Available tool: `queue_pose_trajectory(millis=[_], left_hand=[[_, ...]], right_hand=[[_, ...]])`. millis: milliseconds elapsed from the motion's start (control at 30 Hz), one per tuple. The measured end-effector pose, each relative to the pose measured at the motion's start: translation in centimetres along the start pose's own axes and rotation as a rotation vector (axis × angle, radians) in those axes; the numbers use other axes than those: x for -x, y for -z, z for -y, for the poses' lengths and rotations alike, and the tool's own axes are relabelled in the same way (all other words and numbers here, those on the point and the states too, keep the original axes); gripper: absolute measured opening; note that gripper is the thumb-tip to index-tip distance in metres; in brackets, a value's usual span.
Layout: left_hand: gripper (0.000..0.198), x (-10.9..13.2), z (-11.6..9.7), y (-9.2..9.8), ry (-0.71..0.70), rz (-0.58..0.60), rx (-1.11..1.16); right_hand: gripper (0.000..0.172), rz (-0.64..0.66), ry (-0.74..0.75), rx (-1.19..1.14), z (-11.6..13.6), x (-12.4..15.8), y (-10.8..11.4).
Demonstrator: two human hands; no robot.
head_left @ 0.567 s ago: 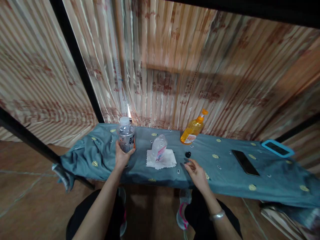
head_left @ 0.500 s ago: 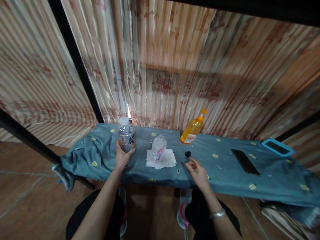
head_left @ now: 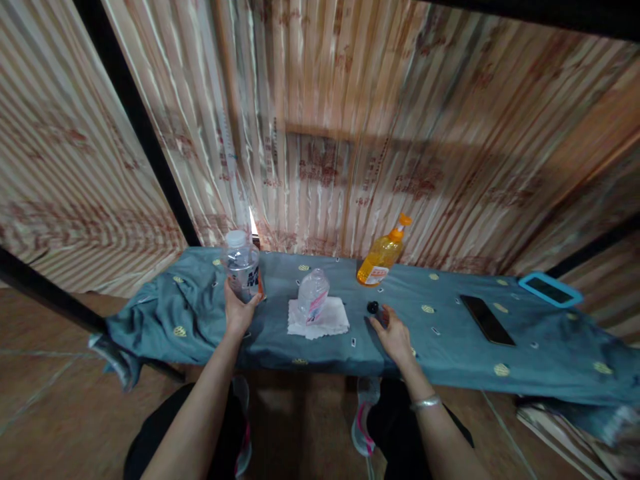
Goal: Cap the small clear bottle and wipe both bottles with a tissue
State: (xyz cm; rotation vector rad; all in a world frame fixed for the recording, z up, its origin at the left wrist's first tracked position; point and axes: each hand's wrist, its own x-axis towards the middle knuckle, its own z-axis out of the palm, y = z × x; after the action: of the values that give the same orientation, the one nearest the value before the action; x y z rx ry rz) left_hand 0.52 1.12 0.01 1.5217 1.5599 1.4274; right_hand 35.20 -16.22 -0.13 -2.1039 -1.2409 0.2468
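Observation:
My left hand (head_left: pixel 240 308) is wrapped round a large clear plastic bottle (head_left: pixel 245 265) with a white cap and a grey label, which stands upright at the left of the cloth. My right hand (head_left: pixel 395 333) holds nothing; its thumb and fingers are apart just in front of a small round black object (head_left: pixel 373 307), whose kind I cannot make out. Between my hands a small clear bottle (head_left: pixel 313 299) with pink print stands on a white tissue (head_left: pixel 334 319). Farther back, a pump bottle of orange-yellow liquid (head_left: pixel 379 260) stands.
A grey-green patterned cloth (head_left: pixel 430 347) covers the narrow bench. To the right lie a black phone (head_left: pixel 487 320) and a blue-framed device (head_left: pixel 550 291). A striped curtain (head_left: pixel 320 160) hangs behind, with a dark metal post (head_left: pixel 140 133) at the left.
My right hand has come forward, closer to the black object. The whole view has shifted slightly; my left hand stays round the large bottle.

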Motion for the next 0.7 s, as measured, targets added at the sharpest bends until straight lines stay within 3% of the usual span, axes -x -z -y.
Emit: queue_pose_trajectory(millis=[133,233,300,400,467,567,700], left_hand=[[0.104,0.9,-0.7,0.7,0.065,-0.035,-0.027],[0.096,2.4,-1.4,2.3,0.010,-0.065,-0.039],[0.088,3.5,-2.3,3.6,-0.074,-0.079,-0.068],[0.075,5.1,-4.4,4.4,-0.287,0.002,-0.109],[0.069,6.0,-6.0,3.4,-0.367,0.124,-0.062],[0.078,7.0,-8.0,0.1,-0.293,0.323,0.040],[0.092,7.7,-8.8,-4.6,-0.192,0.455,0.140]], right_hand=[[0.060,0.031,-0.012,0.079,0.4,-1.1,-0.5],[0.063,0.044,-0.002,0.147,1.3,-2.0,-0.6],[0.063,0.058,0.015,0.184,1.7,-2.6,-0.6],[0.052,0.082,0.037,0.206,1.8,-3.3,-0.7],[0.039,0.081,0.042,0.189,1.5,-3.6,-0.9],[0.029,0.050,0.015,0.094,0.9,-3.9,-1.0],[0.034,0.008,-0.034,-0.188,1.0,-4.1,-1.1]])
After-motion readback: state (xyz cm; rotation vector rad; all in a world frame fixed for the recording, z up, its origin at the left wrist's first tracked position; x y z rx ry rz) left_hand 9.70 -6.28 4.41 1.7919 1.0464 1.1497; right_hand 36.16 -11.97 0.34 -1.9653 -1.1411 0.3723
